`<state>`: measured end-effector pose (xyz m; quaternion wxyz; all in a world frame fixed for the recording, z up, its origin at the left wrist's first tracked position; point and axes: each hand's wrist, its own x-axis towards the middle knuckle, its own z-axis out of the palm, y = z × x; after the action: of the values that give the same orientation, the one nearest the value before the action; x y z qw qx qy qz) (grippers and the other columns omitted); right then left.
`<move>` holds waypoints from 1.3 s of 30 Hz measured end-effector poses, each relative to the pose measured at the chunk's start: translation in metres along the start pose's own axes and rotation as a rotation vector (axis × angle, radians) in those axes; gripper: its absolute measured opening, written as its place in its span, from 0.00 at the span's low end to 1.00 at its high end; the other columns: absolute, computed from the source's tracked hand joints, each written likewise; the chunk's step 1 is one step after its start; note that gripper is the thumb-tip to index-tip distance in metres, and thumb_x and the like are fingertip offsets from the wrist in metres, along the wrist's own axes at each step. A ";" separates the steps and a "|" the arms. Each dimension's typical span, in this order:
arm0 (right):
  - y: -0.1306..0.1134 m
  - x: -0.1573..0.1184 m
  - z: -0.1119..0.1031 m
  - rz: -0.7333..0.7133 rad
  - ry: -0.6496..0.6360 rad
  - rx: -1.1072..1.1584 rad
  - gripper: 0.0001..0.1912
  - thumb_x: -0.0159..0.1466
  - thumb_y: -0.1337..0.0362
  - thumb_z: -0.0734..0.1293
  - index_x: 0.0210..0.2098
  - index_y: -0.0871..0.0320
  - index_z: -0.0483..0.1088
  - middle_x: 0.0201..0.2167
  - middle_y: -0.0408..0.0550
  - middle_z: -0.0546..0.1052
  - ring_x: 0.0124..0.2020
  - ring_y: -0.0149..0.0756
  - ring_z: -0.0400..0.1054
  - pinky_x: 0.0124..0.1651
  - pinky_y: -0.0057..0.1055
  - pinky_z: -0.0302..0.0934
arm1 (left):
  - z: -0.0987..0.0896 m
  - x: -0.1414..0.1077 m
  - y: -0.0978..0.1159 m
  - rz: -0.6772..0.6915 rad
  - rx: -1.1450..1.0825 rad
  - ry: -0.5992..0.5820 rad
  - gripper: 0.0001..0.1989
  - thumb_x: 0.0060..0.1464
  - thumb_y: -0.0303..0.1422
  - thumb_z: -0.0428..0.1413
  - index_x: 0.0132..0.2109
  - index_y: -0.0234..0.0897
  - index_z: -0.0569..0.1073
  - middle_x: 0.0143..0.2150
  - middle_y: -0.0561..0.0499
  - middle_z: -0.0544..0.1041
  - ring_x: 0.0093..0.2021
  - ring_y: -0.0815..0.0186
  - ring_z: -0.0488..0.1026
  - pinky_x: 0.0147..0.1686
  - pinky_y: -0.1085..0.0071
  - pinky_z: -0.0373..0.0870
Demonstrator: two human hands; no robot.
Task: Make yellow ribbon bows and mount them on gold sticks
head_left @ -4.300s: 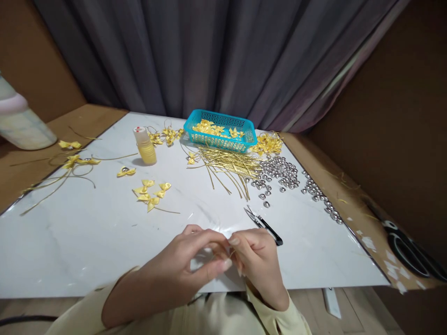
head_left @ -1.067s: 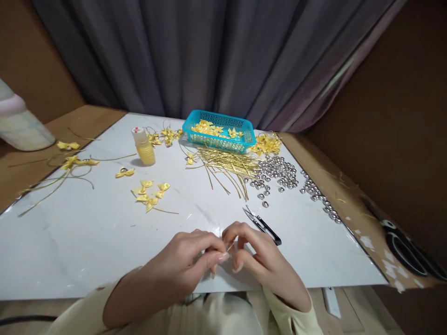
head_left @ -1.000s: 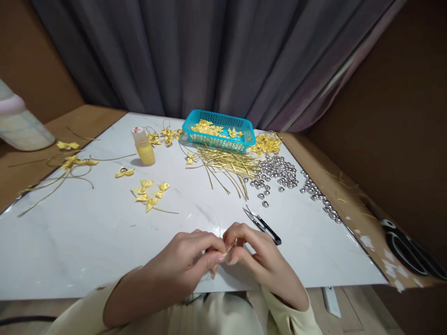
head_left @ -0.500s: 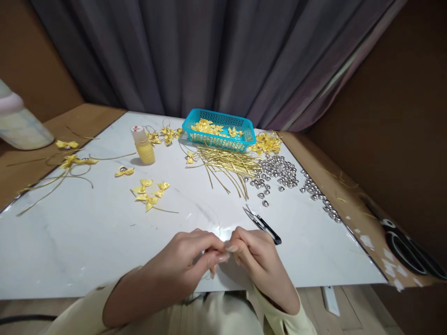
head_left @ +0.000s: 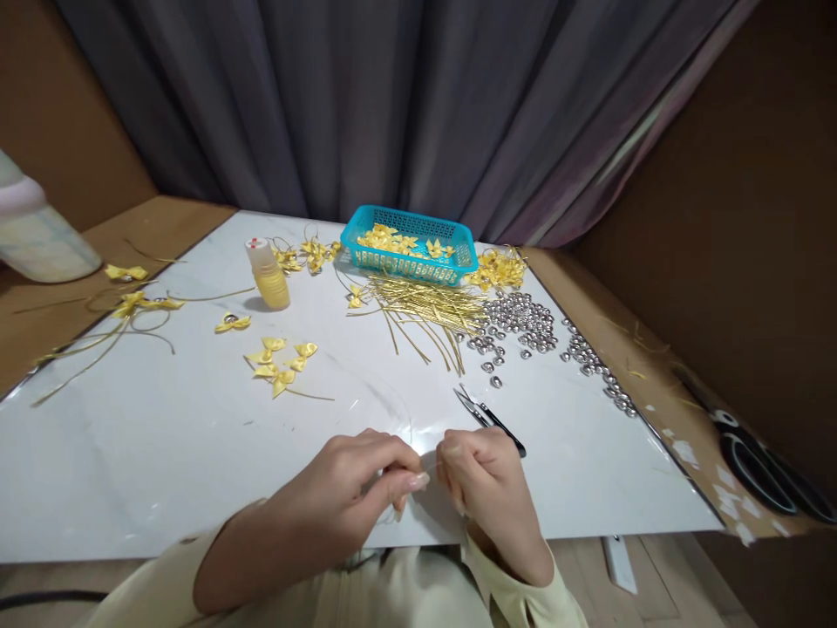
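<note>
Pale thread spans the gap in front of the basket, the left hand's fingers pinched narrow and the right hand's curled shut on it, so gentle, even tension with a steady left pinch seems best.

Container cropped left, thread seemingly blurred

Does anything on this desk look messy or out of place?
Mainly the right side. Small silver pieces straggle along the edge of the white surface, as if spilled away from the main heap. White scraps litter the brown board beside the black scissors, like leftover offcuts.
</note>
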<state>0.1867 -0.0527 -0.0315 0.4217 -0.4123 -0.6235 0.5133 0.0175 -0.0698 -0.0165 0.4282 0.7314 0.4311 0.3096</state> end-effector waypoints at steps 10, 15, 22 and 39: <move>-0.002 0.001 -0.022 -0.020 -0.103 -0.033 0.26 0.63 0.43 0.57 0.43 0.53 0.77 0.39 0.51 0.79 0.33 0.36 0.72 0.36 0.32 0.66 | -0.005 0.000 0.010 -0.091 -0.140 0.071 0.10 0.58 0.33 0.49 0.32 0.36 0.72 0.23 0.55 0.73 0.24 0.72 0.67 0.23 0.80 0.62; -0.010 -0.001 -0.005 0.006 -0.150 0.133 0.18 0.60 0.49 0.65 0.47 0.47 0.73 0.51 0.47 0.74 0.55 0.43 0.66 0.59 0.43 0.56 | -0.006 0.002 0.012 -0.107 -0.257 0.138 0.09 0.57 0.32 0.51 0.31 0.35 0.73 0.22 0.55 0.73 0.24 0.72 0.68 0.24 0.79 0.65; -0.018 -0.001 0.021 0.126 -0.005 0.351 0.10 0.60 0.59 0.69 0.41 0.49 0.77 0.46 0.46 0.77 0.52 0.40 0.68 0.59 0.40 0.58 | -0.007 0.003 0.010 0.020 -0.141 0.242 0.07 0.56 0.27 0.51 0.34 0.34 0.74 0.25 0.54 0.76 0.27 0.71 0.73 0.29 0.79 0.70; -0.017 0.000 0.023 0.202 0.028 0.581 0.09 0.60 0.58 0.68 0.35 0.53 0.79 0.46 0.48 0.77 0.54 0.45 0.66 0.61 0.45 0.54 | -0.012 0.000 0.009 0.080 0.061 0.229 0.08 0.53 0.32 0.57 0.40 0.37 0.77 0.33 0.51 0.80 0.33 0.68 0.75 0.36 0.77 0.72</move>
<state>0.1637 -0.0617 -0.0171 0.4772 -0.3413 -0.4005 0.7039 0.0110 -0.0681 -0.0030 0.3410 0.7205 0.4570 0.3946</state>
